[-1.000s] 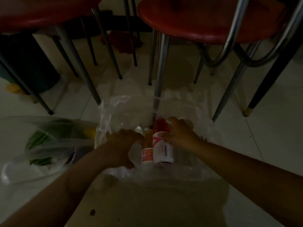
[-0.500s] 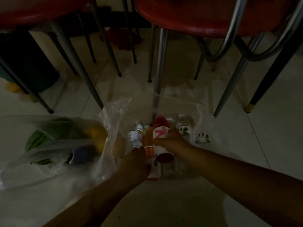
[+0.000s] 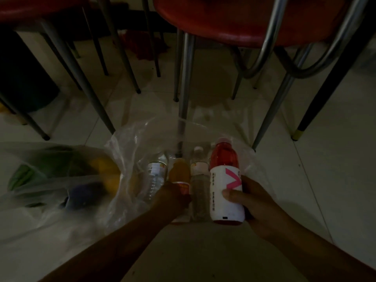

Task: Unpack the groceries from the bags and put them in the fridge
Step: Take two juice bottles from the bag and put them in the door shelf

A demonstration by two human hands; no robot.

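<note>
Right hand (image 3: 258, 202) grips red bottle (image 3: 225, 180) upright.

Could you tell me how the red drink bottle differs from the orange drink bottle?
The red drink bottle is larger, with a white label bearing a pink mark; the orange drink bottle is smaller. The right hand grips the red one, the left hand the orange. Both stand upright.

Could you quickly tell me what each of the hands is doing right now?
Left hand: grips the orange drink bottle.
Right hand: holds the red drink bottle.
</note>
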